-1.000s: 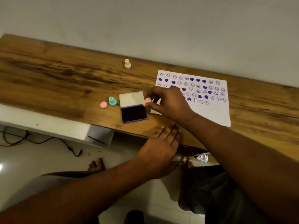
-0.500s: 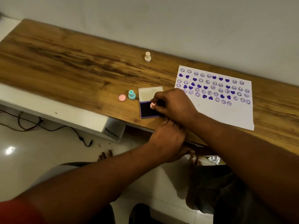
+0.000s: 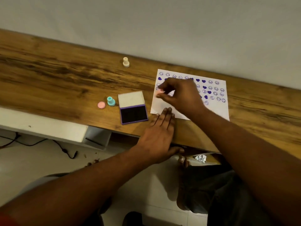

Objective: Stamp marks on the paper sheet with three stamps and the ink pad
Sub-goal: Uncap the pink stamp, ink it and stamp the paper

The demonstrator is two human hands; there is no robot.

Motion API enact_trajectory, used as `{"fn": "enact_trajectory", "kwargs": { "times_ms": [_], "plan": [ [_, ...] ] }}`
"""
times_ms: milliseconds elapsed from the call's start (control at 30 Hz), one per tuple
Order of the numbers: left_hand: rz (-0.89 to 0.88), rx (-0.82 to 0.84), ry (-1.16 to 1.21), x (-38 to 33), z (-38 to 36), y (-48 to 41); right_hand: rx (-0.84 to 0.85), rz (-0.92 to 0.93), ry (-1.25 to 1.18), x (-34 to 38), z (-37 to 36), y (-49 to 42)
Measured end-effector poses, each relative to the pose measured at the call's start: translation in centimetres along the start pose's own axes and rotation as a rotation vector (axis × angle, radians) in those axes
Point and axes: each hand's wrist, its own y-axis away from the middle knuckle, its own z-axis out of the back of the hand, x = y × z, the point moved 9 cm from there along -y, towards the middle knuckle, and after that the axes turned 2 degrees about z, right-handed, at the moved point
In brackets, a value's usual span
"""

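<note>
A white paper sheet (image 3: pixel 216 110) with rows of purple smileys and hearts lies on the wooden desk (image 3: pixel 57 82). My right hand (image 3: pixel 180 95) hovers over the sheet's left part, fingers pinched on a small pink stamp (image 3: pixel 160 92). My left hand (image 3: pixel 160 136) lies flat at the desk's front edge, its fingertips touching the sheet's near corner. An open purple ink pad (image 3: pixel 133 114) sits left of the sheet. A teal stamp (image 3: pixel 111 101) and a pink cap (image 3: pixel 101 105) stand left of the pad. A cream stamp (image 3: pixel 126 62) stands near the wall.
The desk runs along a pale wall (image 3: pixel 162 26). A white shelf unit (image 3: pixel 57 131) sits under its left part, with dark cables (image 3: pixel 65 150) on the floor. My legs and feet are below the desk edge.
My right hand has moved with the pink stamp from the ink pad to above the sheet's left part. My left hand slid forward until its fingertips reached the sheet's corner.
</note>
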Motion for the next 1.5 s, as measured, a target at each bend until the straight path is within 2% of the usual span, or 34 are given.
{"fn": "enact_trajectory", "kwargs": {
  "times_ms": [167, 267, 600, 1500],
  "plan": [
    [-0.007, 0.060, -0.049, -0.7, -1.4, -1.1, -0.115, -0.278, 0.073, -10.4, 8.6, 3.2],
    [-0.005, 0.072, -0.056, -1.0, -1.9, -1.5, -0.139, -0.343, 0.108, -13.4, 11.2, 4.7],
    [-0.024, 0.066, -0.014, -2.3, -2.5, -3.0, -0.013, -0.298, 0.234, -15.6, 11.2, 5.8],
    [-0.026, 0.054, -0.002, -2.3, -3.0, -3.1, -0.002, -0.301, 0.322, -16.6, 10.8, 6.4]
  ]
}}
